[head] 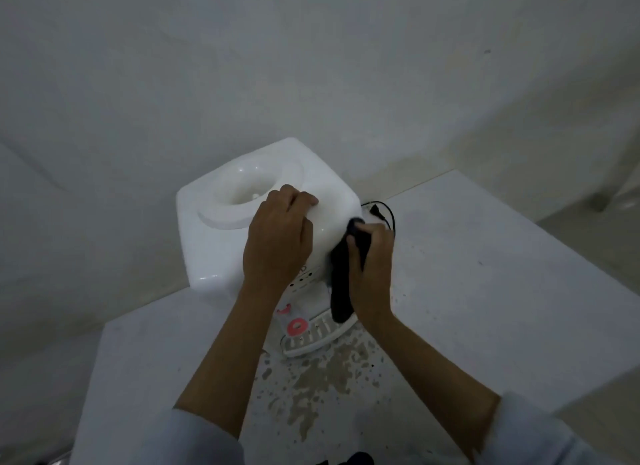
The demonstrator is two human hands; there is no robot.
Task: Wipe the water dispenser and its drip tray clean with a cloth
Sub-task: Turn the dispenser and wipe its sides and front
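A white tabletop water dispenser stands on a white counter, its round bottle well open on top. My left hand grips the front right top edge of the dispenser, fingers curled over the rim of the well. My right hand holds a dark cloth against the dispenser's right front side; the cloth's loose end hangs down toward the slotted white drip tray. A red tap lever shows above the tray.
The white counter is stained with brownish blotches in front of the tray. A black power cord lies behind the dispenser on the right. Grey walls close in behind and to the left. The counter's right edge drops off to the floor.
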